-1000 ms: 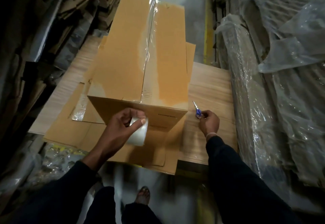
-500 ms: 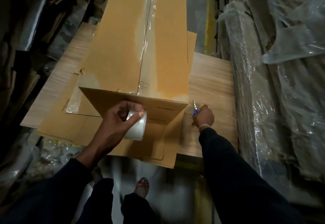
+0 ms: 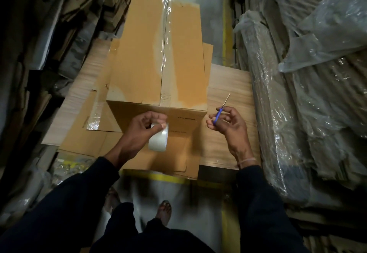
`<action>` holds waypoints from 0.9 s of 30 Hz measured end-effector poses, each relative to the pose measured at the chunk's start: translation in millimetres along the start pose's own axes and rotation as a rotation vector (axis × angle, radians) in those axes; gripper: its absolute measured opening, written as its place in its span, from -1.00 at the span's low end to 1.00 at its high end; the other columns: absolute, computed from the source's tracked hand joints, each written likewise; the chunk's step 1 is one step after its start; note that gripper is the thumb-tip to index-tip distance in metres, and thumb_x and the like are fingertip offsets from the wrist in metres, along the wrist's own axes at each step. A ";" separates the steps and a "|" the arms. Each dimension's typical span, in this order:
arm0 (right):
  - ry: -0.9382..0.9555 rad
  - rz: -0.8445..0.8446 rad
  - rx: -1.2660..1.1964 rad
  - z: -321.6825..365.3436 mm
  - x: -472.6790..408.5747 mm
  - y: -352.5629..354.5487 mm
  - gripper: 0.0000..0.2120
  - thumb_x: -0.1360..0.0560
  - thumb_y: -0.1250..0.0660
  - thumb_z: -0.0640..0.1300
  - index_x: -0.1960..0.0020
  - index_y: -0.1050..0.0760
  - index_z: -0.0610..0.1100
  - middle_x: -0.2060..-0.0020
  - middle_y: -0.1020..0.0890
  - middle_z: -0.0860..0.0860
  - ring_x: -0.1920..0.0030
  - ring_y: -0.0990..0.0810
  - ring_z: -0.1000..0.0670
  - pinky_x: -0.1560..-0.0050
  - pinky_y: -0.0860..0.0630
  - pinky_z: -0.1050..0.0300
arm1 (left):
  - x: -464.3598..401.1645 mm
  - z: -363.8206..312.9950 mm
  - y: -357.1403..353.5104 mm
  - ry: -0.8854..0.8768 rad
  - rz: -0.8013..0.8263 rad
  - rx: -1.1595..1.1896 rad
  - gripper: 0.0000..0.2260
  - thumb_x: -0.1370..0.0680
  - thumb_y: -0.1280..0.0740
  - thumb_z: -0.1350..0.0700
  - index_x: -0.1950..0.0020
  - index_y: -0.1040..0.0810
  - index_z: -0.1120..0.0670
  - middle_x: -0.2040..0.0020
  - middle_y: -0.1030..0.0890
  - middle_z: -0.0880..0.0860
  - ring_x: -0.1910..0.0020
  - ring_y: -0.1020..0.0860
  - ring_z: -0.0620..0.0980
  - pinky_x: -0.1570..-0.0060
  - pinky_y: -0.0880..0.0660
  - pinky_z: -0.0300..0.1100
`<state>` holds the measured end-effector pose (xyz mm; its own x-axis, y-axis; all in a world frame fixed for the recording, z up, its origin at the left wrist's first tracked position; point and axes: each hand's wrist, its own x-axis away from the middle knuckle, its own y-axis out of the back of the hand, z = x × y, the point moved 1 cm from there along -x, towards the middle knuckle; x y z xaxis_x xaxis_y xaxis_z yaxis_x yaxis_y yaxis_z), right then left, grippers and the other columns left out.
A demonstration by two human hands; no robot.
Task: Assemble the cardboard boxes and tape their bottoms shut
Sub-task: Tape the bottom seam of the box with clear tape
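At the left edge of the wooden worktop (image 3: 93, 67) we see flattened cardboard sheets (image 3: 79, 131), thin, matte and floppy, one patched with glossy old tape. Toward the middle stands the assembled box (image 3: 139, 54), bottom up, a strip of clear tape (image 3: 165, 40) shining along its centre seam. We judge it light and stiff at the folds but soft in the panels, best held by its edges and corners. Our left hand (image 3: 139, 131) grips the tape roll (image 3: 158, 139) against the box's near face; the roll is smooth, hard and likely slippery. Near the worktop's right edge, our right hand (image 3: 228, 125) pinches blue-handled scissors (image 3: 220, 111), their blades pointing away.
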<state>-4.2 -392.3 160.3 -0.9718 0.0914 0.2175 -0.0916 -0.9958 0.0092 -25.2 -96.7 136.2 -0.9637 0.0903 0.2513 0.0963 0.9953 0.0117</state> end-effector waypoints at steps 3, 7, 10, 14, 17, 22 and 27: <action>0.066 0.226 0.169 48.5 10.3 -6.1 -0.72 -0.55 -0.48 -0.36 -0.23 -0.54 -0.31 0.03 -0.65 -0.37 0.07 -0.75 -0.28 0.02 -0.74 -0.04 | 0.4 -2.9 -0.2 0.037 0.026 0.065 -0.76 -0.57 -0.49 0.24 -0.23 -0.69 0.08 -0.11 -0.74 0.07 -0.12 -0.68 0.02 -0.02 -0.59 -0.23; -0.084 0.564 0.560 84.5 2.2 -25.9 -0.71 -0.48 -0.57 -0.27 -0.12 -0.57 -0.33 0.07 -0.66 -0.38 0.10 -0.75 -0.37 0.10 -0.75 -0.07 | 6.3 -8.7 -1.6 0.077 0.042 0.192 -0.80 -0.59 -0.46 0.24 -0.21 -0.70 0.13 -0.08 -0.74 0.10 -0.03 -0.67 -0.01 0.03 -0.59 -0.20; -0.199 0.768 0.847 94.4 -8.0 -47.7 -0.62 -0.44 -0.63 -0.06 -0.13 -0.60 -0.21 0.00 -0.71 -0.22 0.10 -0.78 -0.24 0.03 -0.75 -0.10 | 12.1 -13.4 -4.1 0.121 0.062 0.299 -0.84 -0.63 -0.44 0.12 -0.18 -0.71 0.11 -0.03 -0.73 0.07 0.04 -0.67 -0.02 0.16 -0.58 -0.18; -0.264 0.894 1.127 105.0 -21.4 -78.6 -0.58 -0.46 -0.63 -0.03 -0.17 -0.59 -0.22 0.01 -0.74 -0.20 0.19 -0.78 -0.13 0.01 -0.75 -0.13 | 12.8 -12.3 -5.4 0.123 0.065 0.296 -0.86 -0.63 -0.44 0.10 -0.12 -0.69 0.14 0.07 -0.69 0.10 0.19 -0.63 -0.04 0.33 -0.53 -0.25; -0.334 0.964 1.190 116.8 -30.8 -101.2 -0.56 -0.49 -0.60 -0.10 -0.19 -0.56 -0.37 0.18 -0.73 -0.17 0.25 -0.74 -0.10 0.14 -0.73 -0.01 | 10.3 -9.9 -4.9 0.133 0.055 0.322 -0.80 -0.60 -0.46 0.15 -0.18 -0.67 0.21 0.05 -0.70 0.12 0.16 -0.64 -0.01 0.24 -0.57 -0.20; -0.351 1.045 1.299 126.2 -43.8 -123.3 -0.48 -0.48 -0.61 -0.07 -0.22 -0.56 -0.42 0.07 -0.75 -0.29 0.23 -0.72 -0.14 0.17 -0.71 0.02 | 9.0 -8.3 -4.1 0.145 0.077 0.367 -0.80 -0.60 -0.47 0.19 -0.21 -0.69 0.19 0.02 -0.72 0.11 0.12 -0.67 -0.01 0.22 -0.60 -0.19; -0.278 1.058 1.342 132.4 -47.5 -138.0 -0.62 -0.50 -0.60 -0.11 -0.14 -0.59 -0.35 0.23 -0.73 -0.17 0.41 -0.67 0.00 0.44 -0.56 0.21 | 7.5 -7.5 -1.1 0.145 0.126 0.417 -0.79 -0.58 -0.47 0.20 -0.20 -0.69 0.22 0.01 -0.72 0.12 0.08 -0.68 0.02 0.09 -0.62 -0.11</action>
<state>83.3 -260.6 277.9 -0.4095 -0.4156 0.8121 0.8802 0.0540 0.4715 -30.6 -97.4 145.3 -0.9032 0.2348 0.3592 0.0732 0.9091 -0.4102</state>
